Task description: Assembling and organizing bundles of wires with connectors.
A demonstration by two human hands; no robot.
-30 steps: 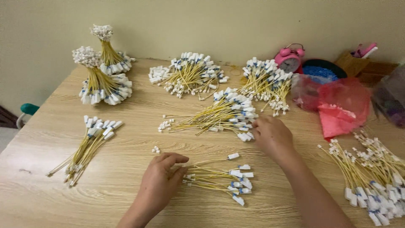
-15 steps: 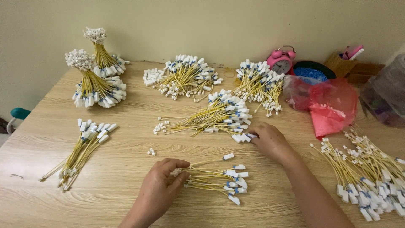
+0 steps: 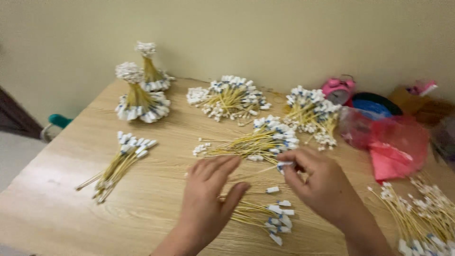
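Thin yellow cables with white and blue end connectors lie in bundles on a wooden table [image 3: 66, 189]. My right hand [image 3: 322, 187] pinches the white connector of one cable [image 3: 285, 165] at the near edge of a middle bundle [image 3: 256, 140]. My left hand [image 3: 208, 196] hovers flat with its fingers spread, just left of a small bundle [image 3: 265, 218] near the front edge and partly over it. The pinched cable's yellow length runs back under my left fingers.
A loose bundle [image 3: 118, 163] lies at the left, another [image 3: 417, 213] at the right edge. Two tied bundles [image 3: 140, 97] stand upright at the back left, and more heaps [image 3: 230, 97] along the back. A red plastic bag [image 3: 395, 144], a pink alarm clock [image 3: 337, 90] and a blue roll [image 3: 374, 105] sit at the back right.
My left hand has lifted off the small front bundle and opened its fingers. My right hand has drawn one connector away from the middle bundle toward me. The view shifted.
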